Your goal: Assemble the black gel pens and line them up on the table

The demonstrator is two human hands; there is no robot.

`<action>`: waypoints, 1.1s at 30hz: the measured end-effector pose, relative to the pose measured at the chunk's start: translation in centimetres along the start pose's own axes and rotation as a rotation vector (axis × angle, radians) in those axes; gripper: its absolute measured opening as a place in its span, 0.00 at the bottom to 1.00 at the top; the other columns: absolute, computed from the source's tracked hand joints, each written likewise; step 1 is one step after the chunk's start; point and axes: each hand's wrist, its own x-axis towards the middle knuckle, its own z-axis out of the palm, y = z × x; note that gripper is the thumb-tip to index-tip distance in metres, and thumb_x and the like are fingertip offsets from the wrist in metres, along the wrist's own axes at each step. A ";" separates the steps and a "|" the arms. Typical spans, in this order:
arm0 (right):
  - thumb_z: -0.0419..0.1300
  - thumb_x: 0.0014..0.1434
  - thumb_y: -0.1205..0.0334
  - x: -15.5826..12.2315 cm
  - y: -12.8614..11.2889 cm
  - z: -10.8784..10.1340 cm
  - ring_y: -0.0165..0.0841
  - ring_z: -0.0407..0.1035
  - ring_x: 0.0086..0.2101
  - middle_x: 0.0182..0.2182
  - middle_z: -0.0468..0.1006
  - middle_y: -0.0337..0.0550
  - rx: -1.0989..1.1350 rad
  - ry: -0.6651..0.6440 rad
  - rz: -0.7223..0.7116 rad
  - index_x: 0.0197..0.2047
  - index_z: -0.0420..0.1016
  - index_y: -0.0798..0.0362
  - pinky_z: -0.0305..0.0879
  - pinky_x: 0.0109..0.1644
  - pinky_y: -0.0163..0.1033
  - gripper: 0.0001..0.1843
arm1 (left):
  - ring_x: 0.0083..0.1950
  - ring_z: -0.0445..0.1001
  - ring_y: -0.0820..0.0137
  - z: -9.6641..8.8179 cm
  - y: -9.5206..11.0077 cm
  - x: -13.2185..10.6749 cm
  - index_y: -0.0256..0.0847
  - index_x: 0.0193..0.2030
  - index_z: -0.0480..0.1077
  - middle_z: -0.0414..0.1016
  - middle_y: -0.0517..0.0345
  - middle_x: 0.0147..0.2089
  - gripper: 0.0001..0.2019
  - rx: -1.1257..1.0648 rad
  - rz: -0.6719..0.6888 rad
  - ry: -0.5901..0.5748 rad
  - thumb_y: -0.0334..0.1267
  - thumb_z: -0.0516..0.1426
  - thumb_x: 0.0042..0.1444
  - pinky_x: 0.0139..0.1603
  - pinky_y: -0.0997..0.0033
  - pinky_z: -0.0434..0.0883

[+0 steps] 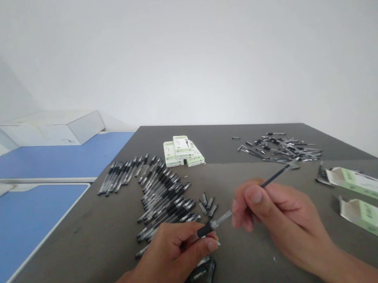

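Two bare hands work above a dark grey table [69, 264], the left hand [171, 260] and right hand [283, 222] both curled into close pinches. Left of them sits a blue-topped desk [23, 233]; right of them, two opened cartons [372, 187]; ahead, a stack of small boxes [183, 151] (the same green and white), with loose pen parts [280, 149] beyond the right hand and rows of black pens [161, 196] beyond the left. Between the hands, a clear-barrelled pen [222, 219] lies lower left to upper right, its black end [204, 229] gripped by the left hand, nearer that end, while a thin black rod [277, 175] runs past the right thumb and fingers, held there.
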 end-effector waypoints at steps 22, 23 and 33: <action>0.75 0.63 0.60 -1.3 3.8 1.2 0.30 0.79 0.28 0.36 0.88 0.46 -0.166 -0.100 -0.177 0.50 0.91 0.46 0.73 0.29 0.31 0.12 | 0.31 0.62 0.73 0.5 0.4 0.1 0.35 0.43 0.83 0.73 0.59 0.31 0.29 -0.519 -0.135 0.085 0.65 0.68 0.58 0.33 0.74 0.59; 0.74 0.63 0.61 -1.4 3.7 1.3 0.30 0.79 0.29 0.36 0.88 0.46 -0.180 -0.073 -0.204 0.50 0.91 0.47 0.74 0.29 0.31 0.12 | 0.30 0.60 0.74 0.5 0.4 0.0 0.34 0.43 0.83 0.72 0.60 0.29 0.30 -0.524 -0.142 0.088 0.65 0.68 0.58 0.32 0.74 0.57; 0.73 0.65 0.62 -1.5 2.9 1.3 0.33 0.82 0.32 0.35 0.89 0.44 -0.306 -0.081 -0.359 0.49 0.90 0.47 0.77 0.37 0.36 0.09 | 0.26 0.51 0.78 0.5 0.4 -0.6 0.35 0.34 0.77 0.62 0.66 0.25 0.29 -0.471 -0.104 0.041 0.65 0.66 0.60 0.25 0.76 0.50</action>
